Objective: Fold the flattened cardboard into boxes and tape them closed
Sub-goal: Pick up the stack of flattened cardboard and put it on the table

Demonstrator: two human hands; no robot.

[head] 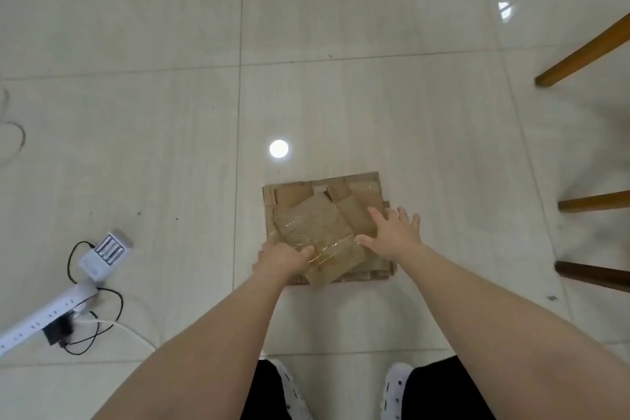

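A stack of flattened brown cardboard (pixel 296 196) lies on the pale tiled floor just in front of me. The top piece (pixel 317 225) carries shiny strips of clear tape and sits askew on the pile. My left hand (pixel 284 257) grips the near left edge of that top piece, thumb on its upper face. My right hand (pixel 393 232) lies flat with fingers spread on the right part of the stack.
A white power strip (pixel 44 314) with a battery charger (pixel 105 251), a black adapter and cables lies at the left. Wooden furniture legs (pixel 579 54) stand at the right. My feet in white slippers (pixel 395 385) are at the bottom edge.
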